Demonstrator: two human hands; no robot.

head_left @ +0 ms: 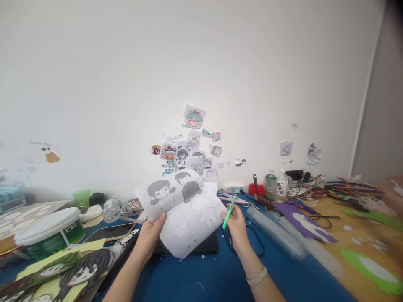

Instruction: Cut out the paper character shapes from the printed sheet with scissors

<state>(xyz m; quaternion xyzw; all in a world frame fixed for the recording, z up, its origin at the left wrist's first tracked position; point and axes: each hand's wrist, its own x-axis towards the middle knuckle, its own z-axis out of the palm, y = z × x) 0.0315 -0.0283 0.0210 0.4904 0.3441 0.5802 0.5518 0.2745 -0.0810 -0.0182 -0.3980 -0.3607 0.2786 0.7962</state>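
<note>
My left hand [153,233] is closed on the lower left edge of a white paper sheet [176,222], thumb on top. Grey and outlined cartoon figures and hair shapes are printed on the sheet, which is raised and bends in the middle. My right hand [235,221], with a band at the wrist, grips a slim green pen-shaped tool [228,214] whose thin end points up. Its exact kind is not clear. The right fingers are at the sheet's right corner; whether they pinch it I cannot tell. Beneath the sheet a black board [204,247] partly shows on the blue table covering [189,281].
On the left are a white-lidded green tub [47,228], a phone [110,233] and coloured cartoon cutouts [85,268]. Rolled clear plastic [275,235], bottles [281,184] and a red container [256,190] stand or lie right. At far right, a person's blurred hand [395,199] shows.
</note>
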